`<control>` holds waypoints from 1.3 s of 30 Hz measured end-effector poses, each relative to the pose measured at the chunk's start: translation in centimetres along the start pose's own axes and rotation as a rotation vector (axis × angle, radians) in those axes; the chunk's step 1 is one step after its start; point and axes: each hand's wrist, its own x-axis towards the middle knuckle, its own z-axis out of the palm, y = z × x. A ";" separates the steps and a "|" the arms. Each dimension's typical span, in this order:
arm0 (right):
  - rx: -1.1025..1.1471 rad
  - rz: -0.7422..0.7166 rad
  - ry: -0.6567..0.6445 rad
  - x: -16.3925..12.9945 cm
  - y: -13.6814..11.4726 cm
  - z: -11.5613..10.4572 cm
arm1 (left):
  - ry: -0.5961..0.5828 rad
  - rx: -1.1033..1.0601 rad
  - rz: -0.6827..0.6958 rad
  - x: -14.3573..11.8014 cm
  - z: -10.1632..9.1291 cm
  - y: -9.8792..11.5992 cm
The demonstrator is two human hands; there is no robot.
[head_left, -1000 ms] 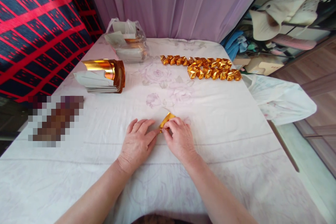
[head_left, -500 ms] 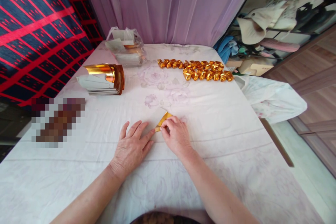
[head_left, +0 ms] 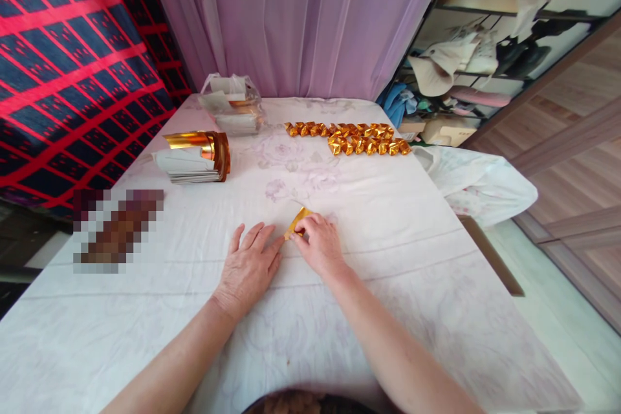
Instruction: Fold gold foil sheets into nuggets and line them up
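Observation:
A small piece of gold foil paper (head_left: 301, 215), partly folded, lies on the cloth-covered table (head_left: 204, 330) between my hands. My left hand (head_left: 250, 265) rests flat with its fingers spread, and its index fingertip touches the paper's near left corner. Thumb and fingers of my right hand (head_left: 321, 242) pinch the paper's near end, hiding part of it. Beyond the hands, two rows of folded gold paper pieces (head_left: 369, 144) sit at the far right. A stack of gold and white paper sheets (head_left: 194, 165) stands at the left.
A clear plastic bag (head_left: 233, 107) with more sheets stands at the back left. A blurred-out item (head_left: 119, 229) lies near the left edge. Purple curtain (head_left: 291, 19) hangs behind the table. A white bag (head_left: 495, 184) and shelves with caps and shoes (head_left: 436, 65) are at the right.
The view has shifted slightly, moving the surroundings in the picture. My right hand still pinches the gold paper, its fingers slightly nearer the left corner. My left hand stays spread beside it.

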 end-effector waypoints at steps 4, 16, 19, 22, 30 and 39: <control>0.062 -0.035 -0.038 0.2 0.9 -0.1 | 0.008 0.009 0.012 0.0 0.1 -0.1; 0.039 -0.079 -0.018 0.4 1.0 -0.4 | 0.020 0.077 0.042 1.2 0.2 1.2; 0.038 -0.076 -0.007 0.3 1.1 -0.3 | 0.009 0.043 0.014 1.6 0.5 1.9; 0.037 -0.072 0.006 0.3 1.2 -0.1 | -0.015 0.045 -0.019 1.6 0.8 2.2; 0.049 -0.090 0.019 0.4 1.9 0.5 | -0.088 0.090 -0.079 0.0 0.4 0.8; 0.036 -0.140 0.050 0.0 1.8 0.5 | -0.118 0.067 -0.056 0.1 0.4 0.8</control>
